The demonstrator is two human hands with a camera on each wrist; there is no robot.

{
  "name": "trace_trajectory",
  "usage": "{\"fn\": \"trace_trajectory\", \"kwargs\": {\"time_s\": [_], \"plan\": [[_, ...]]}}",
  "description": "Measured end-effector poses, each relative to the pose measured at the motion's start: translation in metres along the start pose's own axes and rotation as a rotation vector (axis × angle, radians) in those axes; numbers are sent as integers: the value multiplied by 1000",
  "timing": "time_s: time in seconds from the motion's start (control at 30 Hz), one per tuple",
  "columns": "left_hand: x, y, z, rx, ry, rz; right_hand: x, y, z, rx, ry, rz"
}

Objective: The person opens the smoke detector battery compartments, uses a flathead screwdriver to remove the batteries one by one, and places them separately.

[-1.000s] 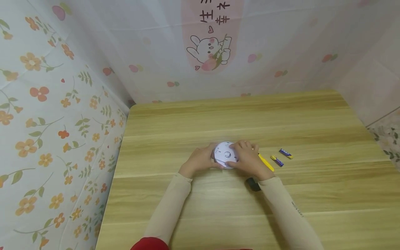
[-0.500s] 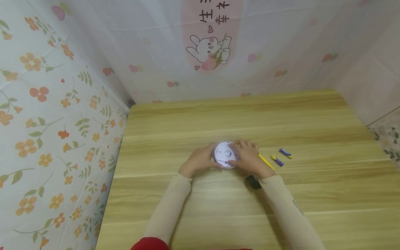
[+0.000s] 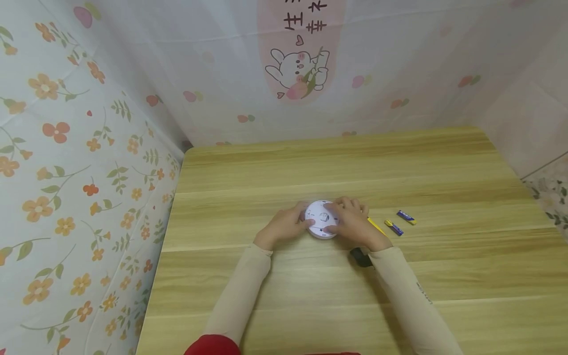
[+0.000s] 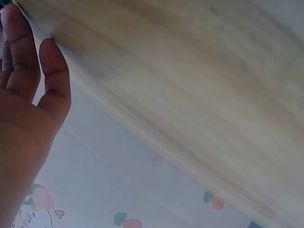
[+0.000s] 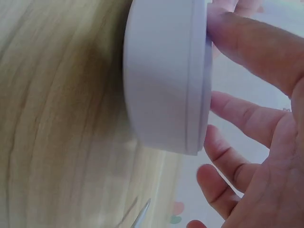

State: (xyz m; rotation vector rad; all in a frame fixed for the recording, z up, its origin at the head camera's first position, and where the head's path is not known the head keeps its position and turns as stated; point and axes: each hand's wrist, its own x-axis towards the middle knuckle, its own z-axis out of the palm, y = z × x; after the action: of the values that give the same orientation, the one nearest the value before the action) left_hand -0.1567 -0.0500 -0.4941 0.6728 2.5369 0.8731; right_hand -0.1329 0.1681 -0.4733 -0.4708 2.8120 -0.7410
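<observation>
A round white device (image 3: 317, 228), which looks like a smoke detector, stands between both hands in the head view, its marked face with a central hole turned up. My left hand (image 3: 284, 224) holds its left side, the thumb lying on the face. On the right side my right hand (image 3: 352, 224) grips the rim, with thumb and fingers at the top disc. In the right wrist view the white side wall (image 5: 159, 76) shows a thin seam near the upper disc. The left wrist view shows my left hand (image 4: 28, 90) with bent fingers; the device is hidden there.
Two blue-and-yellow batteries (image 3: 394, 228) lie right of my right hand. A yellow strip-like tool (image 3: 376, 226) lies partly under that hand; a pointed metal tip (image 5: 141, 213) shows nearby. A black object (image 3: 360, 257) sits by the right wrist. Wooden table (image 3: 248, 187) meets a patterned curtain behind.
My left thumb has moved up from the device's near edge onto its face. The printed marks on the face appear slightly turned. My right hand has barely moved.
</observation>
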Motion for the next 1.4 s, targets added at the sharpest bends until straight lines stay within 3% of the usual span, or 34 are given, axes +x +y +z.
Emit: {"fn": "trace_trajectory", "kwargs": {"time_s": [0.23, 0.47, 0.57, 0.77, 1.1, 1.4], "plan": [[1, -1, 0, -90, -13, -16, -1, 7, 3, 69, 30, -14], [2, -3, 1, -130, -15, -14, -6, 20, 9, 260, 67, 96], [2, -2, 1, -137, -11, -23, -8, 24, 11, 327, 50, 96], [3, -3, 2, -165, -18, -30, -9, 26, 15, 348, 26, 107], [2, 1, 0, -176, -21, -46, -11, 25, 19, 400, 32, 142], [5, 3, 1, -72, -1, -78, -10, 25, 19, 514, 21, 129]]}}
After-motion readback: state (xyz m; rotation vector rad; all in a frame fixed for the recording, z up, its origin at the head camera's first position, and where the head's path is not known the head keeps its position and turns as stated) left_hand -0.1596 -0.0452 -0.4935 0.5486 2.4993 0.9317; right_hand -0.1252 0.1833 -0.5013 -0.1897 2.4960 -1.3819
